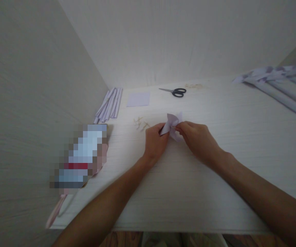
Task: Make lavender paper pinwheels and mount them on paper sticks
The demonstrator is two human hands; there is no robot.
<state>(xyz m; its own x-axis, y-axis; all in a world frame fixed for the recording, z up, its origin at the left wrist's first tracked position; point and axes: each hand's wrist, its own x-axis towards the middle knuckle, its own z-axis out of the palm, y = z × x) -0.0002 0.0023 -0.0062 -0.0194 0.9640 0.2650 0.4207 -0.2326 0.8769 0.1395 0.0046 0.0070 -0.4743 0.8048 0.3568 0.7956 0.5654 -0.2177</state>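
Note:
A small folded piece of pale lilac paper [173, 122], shaped like a pinwheel or bow, is held just above the white table [214, 178] near its middle. My left hand [155, 141] pinches its left side with closed fingers. My right hand [197, 139] pinches its right side, fingers also closed. Both forearms reach in from the bottom edge.
Black-handled scissors [175, 91] lie at the back, beside a lilac paper square [138, 99]. Rolled paper sticks [110, 106] lie at the back left, and finished paper pinwheels on sticks [279, 84] at the right. Small tan bits [140, 122] lie left of my hands. A blurred-out object [82, 156] stands by the left wall.

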